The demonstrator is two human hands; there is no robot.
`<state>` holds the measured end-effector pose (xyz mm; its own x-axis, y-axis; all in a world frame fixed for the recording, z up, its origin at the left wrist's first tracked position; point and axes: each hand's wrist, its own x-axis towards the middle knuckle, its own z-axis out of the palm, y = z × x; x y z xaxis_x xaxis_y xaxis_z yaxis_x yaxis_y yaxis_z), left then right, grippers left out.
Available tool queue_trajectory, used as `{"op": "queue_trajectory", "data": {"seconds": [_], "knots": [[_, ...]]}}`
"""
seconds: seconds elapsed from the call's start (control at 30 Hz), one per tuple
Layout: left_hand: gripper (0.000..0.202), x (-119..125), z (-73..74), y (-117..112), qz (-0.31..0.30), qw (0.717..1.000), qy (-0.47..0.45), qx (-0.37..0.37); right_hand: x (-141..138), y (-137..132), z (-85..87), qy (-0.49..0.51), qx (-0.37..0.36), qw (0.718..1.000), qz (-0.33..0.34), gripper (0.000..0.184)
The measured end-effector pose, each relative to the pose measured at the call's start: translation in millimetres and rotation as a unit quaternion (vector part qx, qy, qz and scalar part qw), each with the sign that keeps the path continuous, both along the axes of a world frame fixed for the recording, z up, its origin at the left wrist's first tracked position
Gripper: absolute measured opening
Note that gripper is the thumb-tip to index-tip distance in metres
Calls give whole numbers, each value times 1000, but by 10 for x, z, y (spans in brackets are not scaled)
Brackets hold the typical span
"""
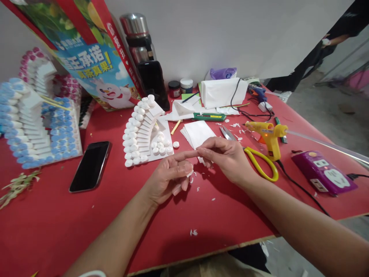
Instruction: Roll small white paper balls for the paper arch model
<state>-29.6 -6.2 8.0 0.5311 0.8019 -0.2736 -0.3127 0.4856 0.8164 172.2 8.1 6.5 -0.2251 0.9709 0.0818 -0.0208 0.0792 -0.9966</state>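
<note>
My left hand [170, 179] rests on the red table [86, 227], forefinger stretched right, the other fingers curled around a small white piece. My right hand [227, 156] pinches at the tip of that forefinger, fingers pressed together on a small white scrap. Just behind the hands lies a stack of white foam sheets [197, 134]. To the left stands a white foam staircase model [144, 130] edged with white round beads. Yellow-handled scissors [259, 163] lie right beside my right hand.
A yellow glue gun [269, 134] and a purple power strip [323, 173] sit on the right. A black phone [90, 165] lies on the left, near a blue-beaded foam model [37, 123]. A printed box [86, 54], thermos [138, 38], tissue pack [223, 92] and paint jars stand behind.
</note>
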Motion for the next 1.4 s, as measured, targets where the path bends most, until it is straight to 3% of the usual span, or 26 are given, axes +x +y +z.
{"op": "queue_trajectory", "data": {"seconds": [0.2, 0.47, 0.57, 0.7, 0.9, 1.03, 1.17, 1.33, 1.4], "knots": [[41, -18, -24, 10, -6, 1000, -21, 8, -31, 4, -3, -30, -6, 999, -17, 35], [14, -22, -47, 24, 21, 996, -83, 17, 88, 53, 29, 22, 12, 991, -129, 50], [20, -12, -74, 40, 38, 994, -96, 30, 58, 30, 35, 14, 31, 995, -95, 39], [27, 3, -91, 56, 63, 994, -63, 60, -50, -33, 18, 26, 28, 999, 2, 17], [20, 30, -41, 17, 108, 973, 96, 181, -74, -34, -11, 75, -90, 985, 131, 27], [16, 30, -62, -25, 140, 940, 164, 265, -51, 2, -12, 72, -122, 980, 141, 26], [12, 10, -85, -30, 124, 910, 221, 328, -53, 29, -52, 64, -138, 977, 150, 22], [23, 5, -61, -36, 106, 906, 222, 344, -54, 45, -107, 83, -150, 975, 143, 18], [18, 1, -62, -37, 101, 906, 227, 344, -52, 44, -109, 93, -150, 974, 141, 18]]}}
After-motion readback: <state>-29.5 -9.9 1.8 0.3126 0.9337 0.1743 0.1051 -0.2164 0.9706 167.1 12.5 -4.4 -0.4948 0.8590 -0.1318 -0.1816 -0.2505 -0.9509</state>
